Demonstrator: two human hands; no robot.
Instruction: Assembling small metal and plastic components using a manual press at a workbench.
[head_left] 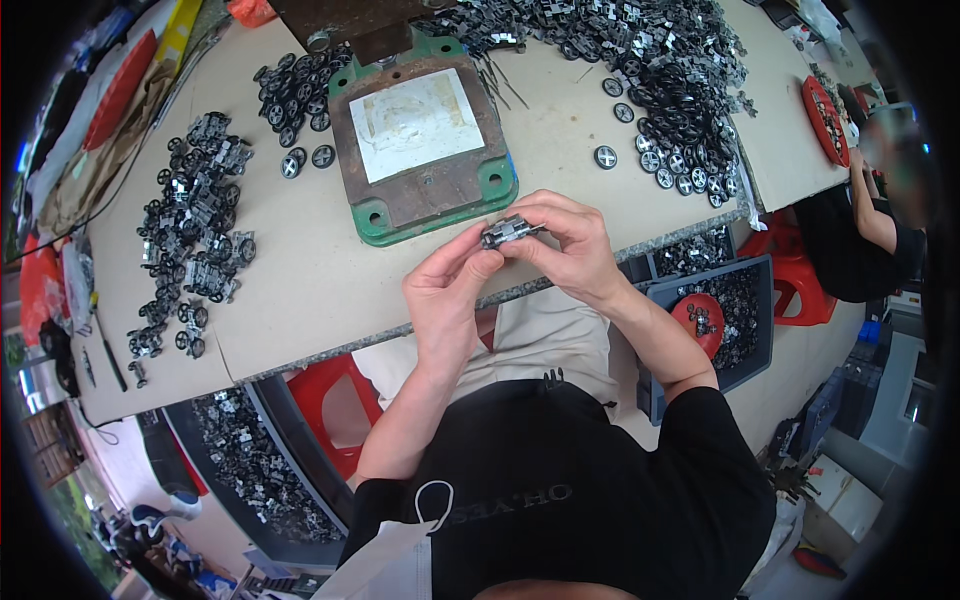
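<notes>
Between both hands, just in front of the green press base (385, 237), is a small black and silver toy-car chassis (508, 232). My left hand (452, 285) pinches its left end between thumb and fingers. Its right end is in the closed thumb and fingers of my right hand (570, 245). The fingertips cover part of the chassis, and I cannot tell whether a wheel is on it. A worn white sheet (418, 125) lies on the press's brown metal plate.
Wheeled chassis (205, 230) are heaped at the left. Loose wheels (690, 165) lie at the right, beside a large pile of chassis parts (620, 40). Grey bins (657, 385) of parts stand below the table edge. Another person (870, 215) sits at the far right.
</notes>
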